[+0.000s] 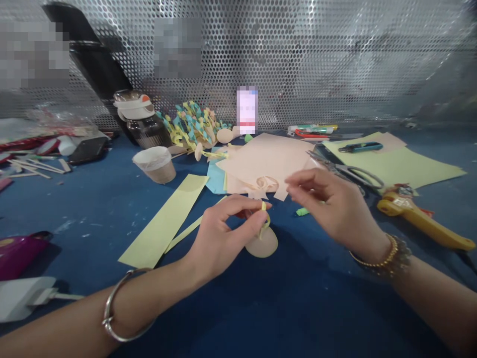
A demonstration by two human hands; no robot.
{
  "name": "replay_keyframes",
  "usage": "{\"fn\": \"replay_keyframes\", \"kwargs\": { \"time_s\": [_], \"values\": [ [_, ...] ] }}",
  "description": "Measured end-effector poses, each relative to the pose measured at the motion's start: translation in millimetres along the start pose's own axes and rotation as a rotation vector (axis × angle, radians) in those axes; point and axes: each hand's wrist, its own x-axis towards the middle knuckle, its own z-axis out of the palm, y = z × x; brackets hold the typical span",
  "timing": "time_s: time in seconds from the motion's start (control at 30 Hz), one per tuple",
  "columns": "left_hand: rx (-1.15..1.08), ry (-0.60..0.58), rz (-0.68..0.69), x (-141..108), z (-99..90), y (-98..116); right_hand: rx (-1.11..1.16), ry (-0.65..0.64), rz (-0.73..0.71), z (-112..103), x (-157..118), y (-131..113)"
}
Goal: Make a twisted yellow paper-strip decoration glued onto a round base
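Observation:
My left hand (231, 228) pinches a narrow yellow paper strip (265, 219) between thumb and forefinger. The strip curls down to a pale round disc (263, 243) just below the fingertips; whether they are joined I cannot tell. To the right, my right hand (328, 204) hovers with thumb and fingertips close together; anything between them is too small to make out. Beyond both hands lie peach paper sheets (264, 156) with curled paper strips (266, 184) on their near edge. A wide yellow-green paper strip (164, 223) lies left of my left hand.
Scissors (359, 176), a utility knife (359, 147) and a yellow-handled tool (428, 223) lie at the right. A paper cup (154, 164), a dark bottle (137, 119) and a cluster of coloured paper curls (197, 124) stand back left. A white charger (26, 298) sits front left.

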Motion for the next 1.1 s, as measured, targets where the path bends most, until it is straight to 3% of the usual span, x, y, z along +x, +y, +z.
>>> {"fn": "replay_keyframes", "kwargs": {
  "time_s": [0.13,0.4,0.73,0.97,1.1],
  "values": [
    [-0.018,-0.007,-0.017,0.9,-0.2,-1.2,-0.096,-0.124,0.001,4.7,-6.2,-5.6],
    [-0.051,-0.001,-0.038,2.0,0.6,-1.5,-0.034,-0.141,-0.153,10.4,-10.5,-11.7],
    [-0.035,-0.024,-0.017,0.1,-1.9,1.1,-0.017,-0.031,-0.228,11.1,-12.1,-9.2],
    [-0.005,-0.029,0.014,1.2,-3.6,1.0,-0.081,0.063,-0.073,5.1,-8.4,-6.6],
    [-0.020,-0.009,0.003,1.2,-2.8,0.4,-0.039,0.121,-0.074,-2.1,-0.9,-0.9]
  ]
}}
